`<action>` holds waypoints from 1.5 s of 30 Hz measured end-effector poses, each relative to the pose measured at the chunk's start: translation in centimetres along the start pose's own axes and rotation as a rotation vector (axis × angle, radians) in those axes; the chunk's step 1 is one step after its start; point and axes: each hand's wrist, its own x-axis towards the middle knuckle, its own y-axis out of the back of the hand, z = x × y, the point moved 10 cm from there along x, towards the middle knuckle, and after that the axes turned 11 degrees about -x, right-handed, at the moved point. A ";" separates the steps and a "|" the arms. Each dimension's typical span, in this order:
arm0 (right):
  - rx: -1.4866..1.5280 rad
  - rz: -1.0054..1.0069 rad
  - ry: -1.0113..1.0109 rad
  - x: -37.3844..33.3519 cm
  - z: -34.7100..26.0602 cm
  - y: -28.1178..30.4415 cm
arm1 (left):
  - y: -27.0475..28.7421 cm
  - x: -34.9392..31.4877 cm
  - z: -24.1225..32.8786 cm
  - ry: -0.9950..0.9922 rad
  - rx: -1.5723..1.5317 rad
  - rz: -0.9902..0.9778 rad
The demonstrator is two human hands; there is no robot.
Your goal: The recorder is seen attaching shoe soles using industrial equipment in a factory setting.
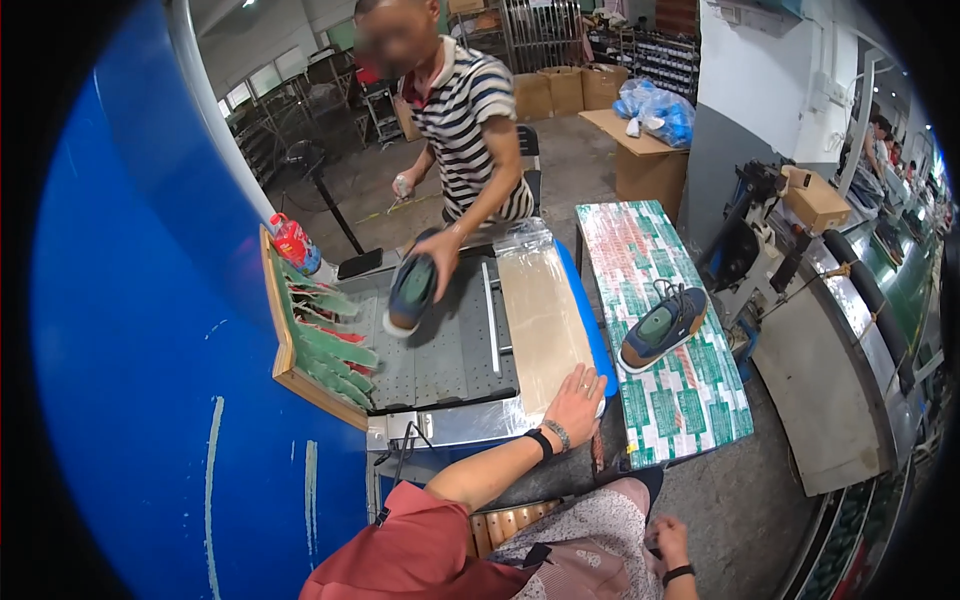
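Note:
My left hand (577, 398) lies with its fingers stretched out on the near right corner of a tan board (545, 318), beside its blue edge (588, 325). It wears a bracelet and a dark wristband. My right hand (671, 540) hangs low by my side, its fingers loosely bent and slightly apart, with nothing visible in it. Across the bench, a co-worker's hand (438, 255) grips a dark shoe with a white sole (410, 290) above a grey perforated surface (440, 365). A dark lace-up shoe with brown parts (665, 328) rests on the side table to my right.
The side table (690, 410) is covered in green-and-white printed sheets. Torn green strips (335, 345) hang at a wooden frame (325, 396) beside a blue panel (150, 350). A red bottle (293, 243) stands behind them. A conveyor (815, 370) runs along the right.

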 end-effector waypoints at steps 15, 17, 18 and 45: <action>0.299 -0.087 0.828 -20.4 -42.2 4.3 | 0.1 0.2 0.2 -0.009 0.055 -0.009; 0.278 0.005 0.891 -22.0 -42.8 4.8 | 0.4 0.2 0.3 -0.020 0.057 0.031; 0.164 -0.042 0.968 -22.3 -43.2 4.1 | 0.0 0.3 0.3 -0.016 0.044 -0.006; -0.309 0.702 1.025 -20.0 -37.6 19.3 | -0.4 1.0 1.2 -0.086 -0.047 0.119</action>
